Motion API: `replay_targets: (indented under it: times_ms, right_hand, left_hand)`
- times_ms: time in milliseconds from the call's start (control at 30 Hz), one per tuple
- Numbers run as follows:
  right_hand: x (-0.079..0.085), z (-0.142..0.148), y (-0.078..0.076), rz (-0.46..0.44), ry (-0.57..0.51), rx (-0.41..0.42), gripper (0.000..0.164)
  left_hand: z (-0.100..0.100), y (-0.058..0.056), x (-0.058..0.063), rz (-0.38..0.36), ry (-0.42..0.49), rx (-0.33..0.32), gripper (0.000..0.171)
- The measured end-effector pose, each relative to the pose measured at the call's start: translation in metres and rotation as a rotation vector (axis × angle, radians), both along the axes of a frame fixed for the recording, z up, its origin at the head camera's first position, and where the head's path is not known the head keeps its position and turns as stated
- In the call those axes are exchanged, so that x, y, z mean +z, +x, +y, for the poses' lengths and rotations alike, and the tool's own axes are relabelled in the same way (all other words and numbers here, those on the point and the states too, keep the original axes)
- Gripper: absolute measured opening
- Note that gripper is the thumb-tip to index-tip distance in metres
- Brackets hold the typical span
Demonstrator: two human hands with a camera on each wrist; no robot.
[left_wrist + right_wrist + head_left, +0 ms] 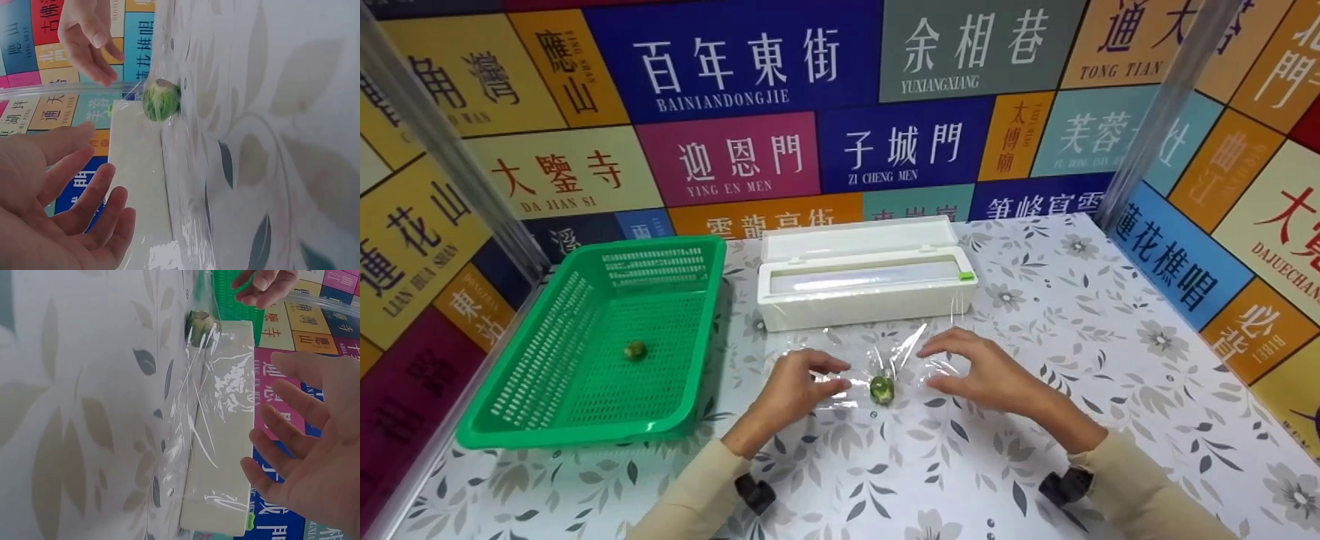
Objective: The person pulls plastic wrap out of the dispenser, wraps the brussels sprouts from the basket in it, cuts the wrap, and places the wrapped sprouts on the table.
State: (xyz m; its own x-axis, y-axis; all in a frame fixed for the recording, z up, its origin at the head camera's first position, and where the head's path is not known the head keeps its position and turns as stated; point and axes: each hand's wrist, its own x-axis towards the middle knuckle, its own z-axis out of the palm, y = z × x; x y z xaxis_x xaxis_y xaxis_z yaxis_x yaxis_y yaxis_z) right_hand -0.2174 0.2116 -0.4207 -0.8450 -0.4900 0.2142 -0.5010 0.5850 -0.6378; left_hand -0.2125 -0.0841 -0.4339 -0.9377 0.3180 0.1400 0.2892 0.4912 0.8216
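A green Brussels sprout [882, 389] rests on a sheet of clear cling film [911, 346] spread over the table. The film reaches back to a long white cling film dispenser [870, 306], its lid raised. My left hand [793, 388] hovers to the left of the sprout, fingers loosely bent and apart. On the other side, my right hand [986, 373] is held over the film with its fingers spread. In both wrist views neither the left hand [84, 202] nor the right hand [309, 439] grips anything; the sprout is between them.
To the left stands a green perforated basket [577, 435] with another Brussels sprout [635, 350] in it. A leaf-patterned cloth [960, 472] covers the table. Printed panels [735, 67] rise behind and at the sides, with clear corner posts.
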Motion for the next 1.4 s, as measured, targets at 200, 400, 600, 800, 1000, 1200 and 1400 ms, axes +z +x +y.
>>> replay_targets:
  times_ms: [200, 400, 600, 800, 1000, 1200, 1400]
  right_hand:
    - [-0.008, -0.013, -0.005, 0.009, -0.022, 0.068, 0.031]
    - [-0.017, -0.023, -0.008, -0.045, 0.017, 0.139, 0.032]
    - [-0.024, -0.030, -0.009, -0.062, 0.028, 0.162, 0.030]
    - [-0.027, -0.035, -0.012, -0.102, 0.019, 0.138, 0.031]
    - [-0.029, -0.040, -0.016, -0.122, 0.026, 0.108, 0.031]
    - [-0.028, -0.045, -0.020, -0.208, 0.007, 0.090, 0.031]
    - [-0.026, -0.052, -0.022, -0.250, 0.049, 0.047, 0.035]
  left_hand:
    - [0.016, -0.005, -0.010, -0.010, -0.008, -0.027, 0.021]
    - [0.028, -0.010, -0.018, -0.037, -0.028, -0.020, 0.014]
    - [0.034, -0.012, -0.022, -0.070, -0.013, -0.027, 0.015]
    - [0.038, -0.014, -0.020, -0.098, -0.023, -0.036, 0.017]
    - [0.038, -0.018, -0.019, -0.122, -0.037, -0.020, 0.018]
    - [0.037, -0.021, -0.019, -0.079, -0.074, -0.048, 0.016]
    - [0.037, -0.024, -0.017, -0.075, -0.123, -0.073, 0.020]
